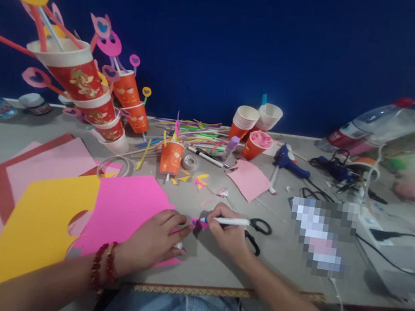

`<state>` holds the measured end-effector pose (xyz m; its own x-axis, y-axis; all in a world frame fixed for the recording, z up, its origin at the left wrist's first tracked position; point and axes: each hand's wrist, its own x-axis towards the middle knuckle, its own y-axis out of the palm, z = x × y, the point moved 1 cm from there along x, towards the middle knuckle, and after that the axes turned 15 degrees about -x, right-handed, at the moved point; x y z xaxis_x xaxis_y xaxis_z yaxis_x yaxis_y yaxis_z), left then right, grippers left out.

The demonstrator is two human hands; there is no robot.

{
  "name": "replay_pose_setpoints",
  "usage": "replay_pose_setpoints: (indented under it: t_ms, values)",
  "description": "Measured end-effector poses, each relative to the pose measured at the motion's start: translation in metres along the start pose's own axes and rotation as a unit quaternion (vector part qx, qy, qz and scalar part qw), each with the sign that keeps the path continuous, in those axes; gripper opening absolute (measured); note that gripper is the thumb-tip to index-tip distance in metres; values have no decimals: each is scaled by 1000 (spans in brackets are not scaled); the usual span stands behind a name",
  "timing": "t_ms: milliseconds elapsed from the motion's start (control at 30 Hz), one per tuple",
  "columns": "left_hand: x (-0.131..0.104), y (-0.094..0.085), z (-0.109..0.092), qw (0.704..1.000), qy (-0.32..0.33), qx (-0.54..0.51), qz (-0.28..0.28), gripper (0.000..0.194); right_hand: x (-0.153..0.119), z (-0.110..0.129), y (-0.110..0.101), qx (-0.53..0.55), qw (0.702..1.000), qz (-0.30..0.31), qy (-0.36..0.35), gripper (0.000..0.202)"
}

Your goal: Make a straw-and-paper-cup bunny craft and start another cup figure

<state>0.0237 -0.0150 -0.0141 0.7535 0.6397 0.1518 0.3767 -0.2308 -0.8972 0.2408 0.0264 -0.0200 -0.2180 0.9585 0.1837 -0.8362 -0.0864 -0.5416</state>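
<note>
A white marker [232, 221] with a blue tip is gripped in my right hand [227, 231]. Its tip touches a small pink paper cutout [194, 222] that bears a blue mark. My left hand [158, 239] lies over the edge of a bright pink paper sheet [126, 200], one fingertip at the cutout. Between that hand's thumb and fingers a small white cap [178, 245] shows, mostly hidden. Black-handled scissors [260, 227] lie beside and partly beneath my right hand, their blades covered.
Yellow paper [38, 218] lies left. Decorated stacked cups [71, 73] rise behind it; a small orange cup [171, 158] stands mid-table. Paper scraps [199, 181], tape [191, 161], pink paper [249, 180], a blue glue gun [290, 162] and a blurred-out phone [316, 236] lie around.
</note>
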Motion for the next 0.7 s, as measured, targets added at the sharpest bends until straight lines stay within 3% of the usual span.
replay_pose_setpoints:
  t_ms: [167,400,700]
  values:
    - [-1,1,0,1000,0,-1,-10,50,1,-1,-4,37,999,-22,27,13]
    - [0,-1,-1,1000,2,-15,-19,48,6,-3,-17,48,997,-7,62,15]
    - [0,-4,-10,1000,-27,1,-9,54,-2,-4,-23,18,999,17,44,12]
